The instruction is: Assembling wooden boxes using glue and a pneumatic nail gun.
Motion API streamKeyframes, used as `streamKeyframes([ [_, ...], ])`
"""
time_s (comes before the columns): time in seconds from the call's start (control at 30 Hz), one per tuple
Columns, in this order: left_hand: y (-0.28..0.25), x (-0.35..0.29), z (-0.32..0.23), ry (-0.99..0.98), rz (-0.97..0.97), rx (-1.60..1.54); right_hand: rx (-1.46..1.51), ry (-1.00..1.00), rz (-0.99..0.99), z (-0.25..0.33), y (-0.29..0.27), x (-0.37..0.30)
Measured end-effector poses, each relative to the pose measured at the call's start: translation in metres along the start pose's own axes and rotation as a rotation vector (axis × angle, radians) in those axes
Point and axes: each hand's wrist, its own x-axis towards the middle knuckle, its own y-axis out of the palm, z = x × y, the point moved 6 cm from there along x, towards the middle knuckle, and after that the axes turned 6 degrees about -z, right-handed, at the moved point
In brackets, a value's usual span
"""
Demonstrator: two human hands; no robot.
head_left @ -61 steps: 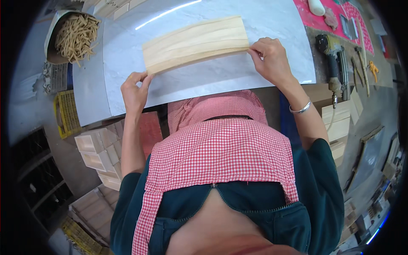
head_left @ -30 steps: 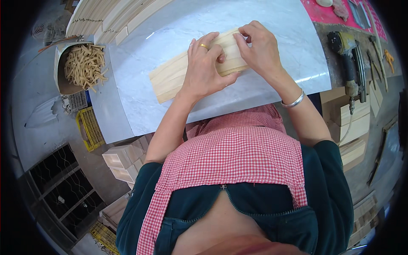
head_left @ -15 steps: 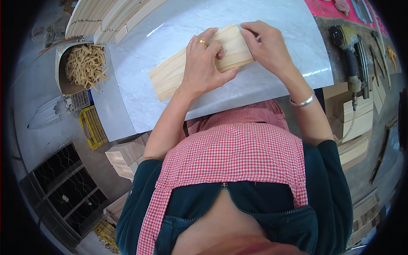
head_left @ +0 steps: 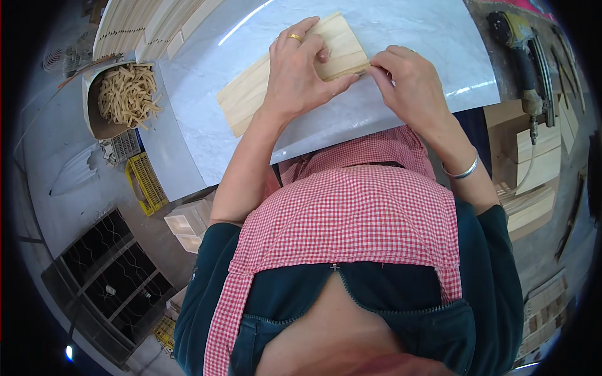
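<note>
A pale rectangular wooden board (head_left: 342,44) lies slantwise on the grey-white tabletop. Spread across it from above is my left hand (head_left: 298,75), with a ring on one finger. Its thumb presses along the board's near edge while the fingers reach over to the far side, so the hand grips the board. My right hand (head_left: 407,78) is closed in a pinch at the near right corner of the board. Whatever those fingertips may hold is hidden. A silver bangle circles my right wrist.
Stacked thin wooden slats (head_left: 132,31) stand at the far left. Beside them, a box of small wooden strips (head_left: 128,94) sits at the table's left edge. A nail gun (head_left: 520,56) with a hose lies to the right. Yellow crates (head_left: 145,182) are on the floor.
My right hand has moved from the board's right end to its near right corner. The board and my left hand appear slightly farther up in the picture, and the whole view has shifted a little.
</note>
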Motion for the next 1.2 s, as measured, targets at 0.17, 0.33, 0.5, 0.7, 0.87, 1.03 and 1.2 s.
streamKeyframes([
  [0.17,0.000,-0.002,0.000,0.006,-0.042,-0.016,0.006,-0.027,0.025,-0.003,0.006,0.002],
  [0.33,0.000,-0.001,-0.002,0.025,-0.068,0.000,0.053,-0.078,-0.058,0.000,0.004,-0.003],
  [0.5,-0.001,-0.001,0.000,0.056,-0.073,0.016,0.064,-0.180,-0.108,-0.003,0.006,-0.006],
  [0.7,-0.002,0.000,0.002,0.125,-0.061,0.074,0.091,-0.344,-0.114,-0.009,0.007,-0.005],
  [0.87,-0.002,0.002,0.003,0.151,-0.031,0.087,0.051,-0.481,-0.104,-0.012,0.008,-0.003],
  [1.03,-0.003,0.004,0.005,0.160,-0.025,0.075,-0.031,-0.443,-0.066,-0.012,0.006,0.001],
  [1.2,-0.003,0.004,0.006,0.176,-0.031,0.087,-0.086,-0.432,-0.065,-0.010,0.008,0.002],
])
